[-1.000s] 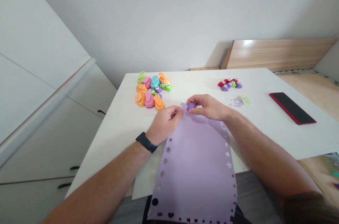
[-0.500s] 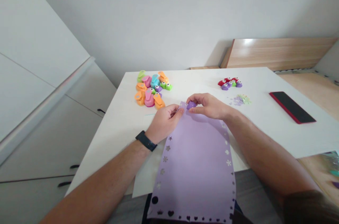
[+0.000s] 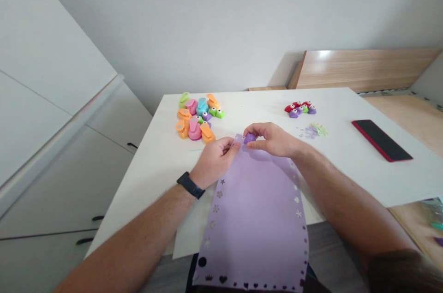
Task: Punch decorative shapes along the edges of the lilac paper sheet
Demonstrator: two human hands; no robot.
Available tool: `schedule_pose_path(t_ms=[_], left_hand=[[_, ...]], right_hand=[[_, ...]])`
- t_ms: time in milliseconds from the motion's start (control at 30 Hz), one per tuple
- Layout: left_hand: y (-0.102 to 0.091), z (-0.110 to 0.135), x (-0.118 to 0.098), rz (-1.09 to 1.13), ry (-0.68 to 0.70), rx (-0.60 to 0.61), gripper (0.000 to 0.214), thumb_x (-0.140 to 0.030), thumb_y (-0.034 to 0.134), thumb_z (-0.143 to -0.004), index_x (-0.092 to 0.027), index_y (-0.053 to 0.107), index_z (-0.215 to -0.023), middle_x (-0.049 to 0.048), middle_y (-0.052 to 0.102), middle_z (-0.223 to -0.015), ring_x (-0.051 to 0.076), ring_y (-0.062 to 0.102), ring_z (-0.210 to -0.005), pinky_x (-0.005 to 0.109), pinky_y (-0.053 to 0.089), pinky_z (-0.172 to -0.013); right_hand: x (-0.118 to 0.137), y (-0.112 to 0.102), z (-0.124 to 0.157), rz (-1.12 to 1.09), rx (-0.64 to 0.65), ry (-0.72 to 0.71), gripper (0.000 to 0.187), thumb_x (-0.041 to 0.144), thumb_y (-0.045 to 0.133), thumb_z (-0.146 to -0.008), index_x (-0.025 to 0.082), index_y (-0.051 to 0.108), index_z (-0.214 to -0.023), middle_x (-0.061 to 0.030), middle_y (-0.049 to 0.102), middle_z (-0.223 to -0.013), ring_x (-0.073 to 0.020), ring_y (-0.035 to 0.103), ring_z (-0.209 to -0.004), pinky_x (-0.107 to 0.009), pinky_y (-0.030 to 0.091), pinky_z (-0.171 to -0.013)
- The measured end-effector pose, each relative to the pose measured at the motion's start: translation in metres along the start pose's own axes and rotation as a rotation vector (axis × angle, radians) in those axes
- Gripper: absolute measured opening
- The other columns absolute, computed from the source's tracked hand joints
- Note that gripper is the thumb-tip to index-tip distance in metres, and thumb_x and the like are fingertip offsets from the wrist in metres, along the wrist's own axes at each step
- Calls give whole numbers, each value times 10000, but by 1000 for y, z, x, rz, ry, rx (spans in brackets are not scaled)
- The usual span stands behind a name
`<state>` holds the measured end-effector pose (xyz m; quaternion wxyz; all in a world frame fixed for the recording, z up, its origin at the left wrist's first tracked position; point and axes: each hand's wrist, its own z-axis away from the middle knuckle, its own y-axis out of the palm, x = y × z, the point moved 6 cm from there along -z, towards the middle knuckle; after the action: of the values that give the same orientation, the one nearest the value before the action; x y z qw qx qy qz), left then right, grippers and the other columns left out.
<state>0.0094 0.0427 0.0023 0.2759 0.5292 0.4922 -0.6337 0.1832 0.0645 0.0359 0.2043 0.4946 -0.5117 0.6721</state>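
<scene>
Hardly anything has shifted in the last second. The right hand (image 3: 273, 140) stays pinched around the small purple punch (image 3: 249, 138), which sits on the far edge of the purple sheet (image 3: 256, 210), and the left hand (image 3: 214, 160) keeps the sheet's far left corner nipped between thumb and fingers. The sheet lies on the white table (image 3: 346, 164) with its near end hanging off (its side and near edges already carry cut-out shapes), so the work looks paused at that far edge. A pile of bright punches (image 3: 198, 116) sits far left, with a smaller cluster (image 3: 300, 109) and paper scraps (image 3: 314, 131) far right.
</scene>
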Motion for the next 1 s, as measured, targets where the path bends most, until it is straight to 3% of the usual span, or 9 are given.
schedule_pose_path(t_ms=[300, 567, 1000], left_hand=[[0, -1, -1, 17, -1, -7, 445, -568, 603, -969, -150, 738, -1043, 39, 739, -873, 162, 614, -725, 255, 445, -624], [3, 0, -1, 106, -44, 18, 493, -601, 731, -867, -153, 721, -1073, 42, 736, -896, 166, 631, -747, 250, 459, -630], [2, -1, -7, -116, -70, -31, 570, -681, 757, -800, -169, 738, -1050, -7, 683, -785, 132, 546, -649, 246, 386, -559]], right_hand=[[0, 1, 0, 50, 4, -10, 250, 297, 754, -821, 176, 733, -1038, -24, 715, -911, -178, 630, -841, -328, 497, -822], [2, 4, 0, 58, 14, -22, 206, 259, 740, -821, 173, 718, -1007, -19, 719, -912, -169, 631, -847, -319, 500, -836], [7, 9, 3, 153, 21, -35, 218, 127, 679, -806, 185, 731, -1009, -10, 743, -930, -163, 659, -863, -299, 497, -834]])
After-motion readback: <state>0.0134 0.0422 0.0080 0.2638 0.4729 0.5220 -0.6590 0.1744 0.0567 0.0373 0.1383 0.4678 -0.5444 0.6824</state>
